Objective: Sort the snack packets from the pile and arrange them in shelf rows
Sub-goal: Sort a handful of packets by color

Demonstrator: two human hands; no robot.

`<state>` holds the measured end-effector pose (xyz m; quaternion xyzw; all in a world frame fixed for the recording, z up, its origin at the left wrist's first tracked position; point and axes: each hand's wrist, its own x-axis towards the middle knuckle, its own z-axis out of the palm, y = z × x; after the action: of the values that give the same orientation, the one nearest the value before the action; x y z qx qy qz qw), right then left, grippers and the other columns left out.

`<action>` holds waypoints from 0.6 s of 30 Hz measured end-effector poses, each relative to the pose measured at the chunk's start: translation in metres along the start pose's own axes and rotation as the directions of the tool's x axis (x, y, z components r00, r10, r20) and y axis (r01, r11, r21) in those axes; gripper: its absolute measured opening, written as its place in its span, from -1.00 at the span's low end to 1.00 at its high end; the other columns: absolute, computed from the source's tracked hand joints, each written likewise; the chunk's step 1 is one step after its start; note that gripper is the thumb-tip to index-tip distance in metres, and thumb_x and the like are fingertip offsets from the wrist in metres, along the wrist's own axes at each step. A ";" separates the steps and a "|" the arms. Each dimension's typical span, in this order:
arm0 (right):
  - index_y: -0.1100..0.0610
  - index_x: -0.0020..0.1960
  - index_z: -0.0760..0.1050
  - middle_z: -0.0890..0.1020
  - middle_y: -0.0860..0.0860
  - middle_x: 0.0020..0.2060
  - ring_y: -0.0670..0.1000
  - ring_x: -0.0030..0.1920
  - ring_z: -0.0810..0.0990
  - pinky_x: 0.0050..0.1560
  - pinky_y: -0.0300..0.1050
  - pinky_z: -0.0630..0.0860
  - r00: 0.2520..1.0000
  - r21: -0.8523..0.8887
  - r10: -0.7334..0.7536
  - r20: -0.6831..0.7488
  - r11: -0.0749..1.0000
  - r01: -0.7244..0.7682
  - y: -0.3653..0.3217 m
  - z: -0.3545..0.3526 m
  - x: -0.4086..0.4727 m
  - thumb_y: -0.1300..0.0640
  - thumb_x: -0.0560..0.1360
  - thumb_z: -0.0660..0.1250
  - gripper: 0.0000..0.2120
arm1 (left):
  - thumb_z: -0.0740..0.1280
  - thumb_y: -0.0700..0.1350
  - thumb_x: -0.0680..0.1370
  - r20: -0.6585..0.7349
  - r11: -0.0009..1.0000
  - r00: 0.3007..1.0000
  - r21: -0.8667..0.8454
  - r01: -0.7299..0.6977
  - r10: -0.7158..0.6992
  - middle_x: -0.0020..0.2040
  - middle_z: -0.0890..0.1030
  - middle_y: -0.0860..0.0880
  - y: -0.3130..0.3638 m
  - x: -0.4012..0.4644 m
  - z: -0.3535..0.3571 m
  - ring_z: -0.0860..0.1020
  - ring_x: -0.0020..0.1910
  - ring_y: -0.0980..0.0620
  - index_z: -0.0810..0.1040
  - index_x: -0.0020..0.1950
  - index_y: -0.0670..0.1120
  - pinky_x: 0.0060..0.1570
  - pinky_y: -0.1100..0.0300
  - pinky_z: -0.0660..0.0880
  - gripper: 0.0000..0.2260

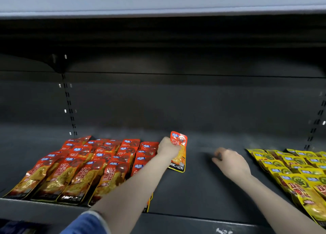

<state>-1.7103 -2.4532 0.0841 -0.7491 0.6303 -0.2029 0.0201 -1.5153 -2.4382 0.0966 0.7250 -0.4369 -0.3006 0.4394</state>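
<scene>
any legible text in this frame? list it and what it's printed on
"ONCHEW": black bottom band of the red packet that the left hand grips; first letters hidden.
"CHEW": bottom band of a front packet in the red rows; partly blurred.
Large characters and blue logos on red rows and yellow packets: too blurred to read.
White marks on the shelf edge: unreadable.

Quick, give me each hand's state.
Left hand: holds a red packet.
Right hand: blurred, fingers loosely curled, holds nothing visible.

We reach our left hand out, fingers curled tight (forearm extended), our right hand beside it, loosely curled.
</scene>
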 end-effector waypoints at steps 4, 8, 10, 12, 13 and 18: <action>0.04 0.06 0.52 0.54 0.03 0.02 0.10 0.09 0.51 -0.12 -0.16 0.35 0.999 0.046 -0.035 -0.026 0.998 0.036 0.010 0.015 0.005 0.01 0.53 0.27 -0.83 | 0.27 -0.17 0.56 -0.155 0.969 0.987 0.245 -0.013 0.052 0.26 0.49 -0.18 -0.006 -0.007 0.014 0.48 0.24 -0.19 0.37 0.26 -0.20 0.18 0.04 0.39 -0.71; 0.03 0.02 0.54 0.49 0.01 -0.04 0.10 0.08 0.50 -0.10 -0.16 0.35 0.998 0.093 -0.064 -0.028 0.993 0.067 0.013 0.020 0.008 0.03 0.51 0.29 -0.86 | 0.25 -0.22 0.58 -0.192 0.841 0.959 0.537 -0.073 0.206 0.30 0.36 -0.15 -0.016 -0.014 0.027 0.40 0.29 -0.13 0.22 0.39 -0.16 0.21 0.09 0.37 -0.59; 0.03 0.02 0.55 0.50 0.02 -0.01 0.10 0.09 0.50 -0.07 -0.16 0.36 0.998 0.103 -0.068 -0.018 0.992 0.070 0.014 0.019 0.009 0.03 0.51 0.29 -0.86 | 0.24 -0.22 0.58 -0.187 0.738 0.939 0.669 -0.094 0.289 0.32 0.32 -0.15 -0.020 -0.015 0.029 0.35 0.30 -0.11 0.18 0.44 -0.17 0.24 0.12 0.34 -0.54; 0.03 0.04 0.55 0.51 0.03 0.00 0.10 0.10 0.50 -0.02 -0.15 0.37 0.997 0.107 -0.074 -0.010 0.991 0.075 0.015 0.018 0.010 0.03 0.51 0.29 -0.85 | 0.24 -0.21 0.57 -0.153 0.648 0.916 0.749 -0.137 0.371 0.37 0.27 -0.15 -0.022 -0.016 0.028 0.30 0.33 -0.12 0.16 0.47 -0.18 0.29 0.13 0.29 -0.50; 0.03 0.05 0.55 0.51 0.04 0.01 0.10 0.11 0.50 -0.01 -0.15 0.36 0.997 0.106 -0.077 -0.004 0.991 0.077 0.015 0.018 0.010 0.03 0.52 0.29 -0.85 | 0.22 -0.19 0.58 -0.112 0.607 0.908 0.776 -0.174 0.405 0.39 0.26 -0.15 -0.022 -0.018 0.027 0.29 0.34 -0.12 0.17 0.48 -0.19 0.32 0.12 0.26 -0.52; 0.03 0.06 0.54 0.50 0.03 0.01 0.10 0.11 0.49 -0.03 -0.17 0.34 0.997 0.113 -0.079 0.013 0.991 0.077 0.015 0.017 0.009 0.03 0.52 0.29 -0.84 | 0.09 -0.06 0.65 0.086 0.554 0.927 0.780 -0.291 0.366 0.40 0.31 -0.16 -0.027 -0.022 0.025 0.28 0.36 -0.13 0.26 0.43 -0.22 0.32 0.06 0.26 -0.60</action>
<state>-1.7175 -2.4687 0.0671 -0.7726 0.5880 -0.2320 0.0599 -1.5352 -2.4215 0.0625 0.7605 -0.6313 0.0383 0.1469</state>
